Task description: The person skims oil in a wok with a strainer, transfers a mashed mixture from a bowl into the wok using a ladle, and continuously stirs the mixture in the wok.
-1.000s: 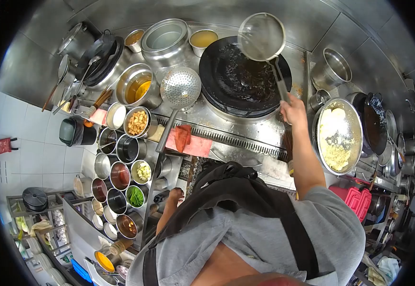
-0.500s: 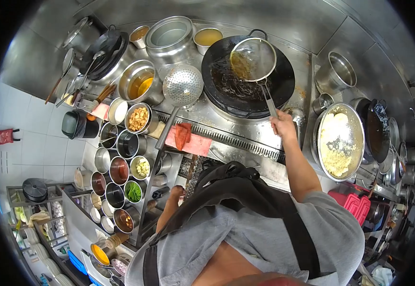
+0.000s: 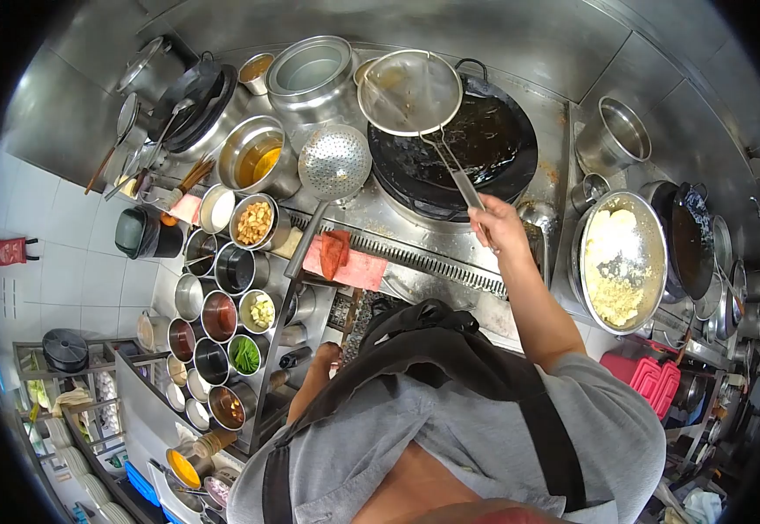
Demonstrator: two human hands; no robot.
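Note:
My right hand [image 3: 499,225] is closed round the handle of a fine-mesh strainer [image 3: 408,94]. The strainer's basket is raised over the far left rim of a black wok [image 3: 512,144] and overlaps a small metal pot behind it. Dark, shiny oil [image 3: 489,131] lies in the wok. Low beside the counter hangs my left hand [image 3: 327,354], by the stand of containers; its fingers are too small and partly hidden to read. A perforated skimmer [image 3: 334,162] rests left of the wok, its handle pointing toward me.
Several metal containers of ingredients [image 3: 256,220] stand at the left, near a pot of yellow oil [image 3: 253,162]. A red cloth [image 3: 334,253] lies on the counter's front edge. To the right sits a metal bowl with pale food [image 3: 617,297], beside another dark wok [image 3: 692,236].
My right hand has shifted slightly left and lifted the strainer from over the middle of the wok to its far left rim. My left hand has hardly moved.

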